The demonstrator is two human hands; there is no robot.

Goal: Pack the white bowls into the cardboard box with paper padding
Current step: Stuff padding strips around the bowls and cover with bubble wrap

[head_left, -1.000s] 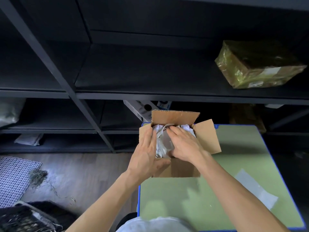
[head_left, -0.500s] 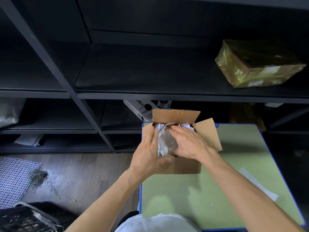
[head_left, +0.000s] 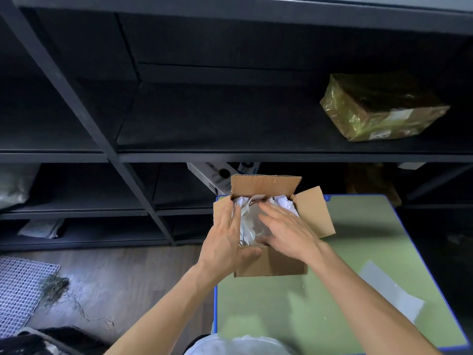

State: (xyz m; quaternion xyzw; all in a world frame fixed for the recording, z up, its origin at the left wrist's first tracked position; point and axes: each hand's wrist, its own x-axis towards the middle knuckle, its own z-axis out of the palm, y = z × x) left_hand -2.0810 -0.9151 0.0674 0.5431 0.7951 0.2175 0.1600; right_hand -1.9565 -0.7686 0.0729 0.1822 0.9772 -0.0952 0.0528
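A small cardboard box (head_left: 276,262) stands with its flaps open at the far left corner of the green table (head_left: 307,316). Crumpled white paper padding (head_left: 282,203) fills it. A pale rounded shape (head_left: 252,226) shows between my hands; I cannot tell whether it is a bowl. My left hand (head_left: 225,242) lies against the box's left side with straight fingers, and its thumb rests on the front rim. My right hand (head_left: 286,231) lies flat on the contents, fingers straight and pointing left. No other bowl is in view.
A flat white sheet of paper (head_left: 391,290) lies on the table at the right. Dark metal shelving (head_left: 179,156) stands right behind the box, with a taped parcel (head_left: 378,108) on its upper right. Left of the table are wooden floor and a mesh mat (head_left: 18,290).
Both hands stay at the box. My right hand has flattened and slid a little toward me over the paper. The box has not visibly shifted.
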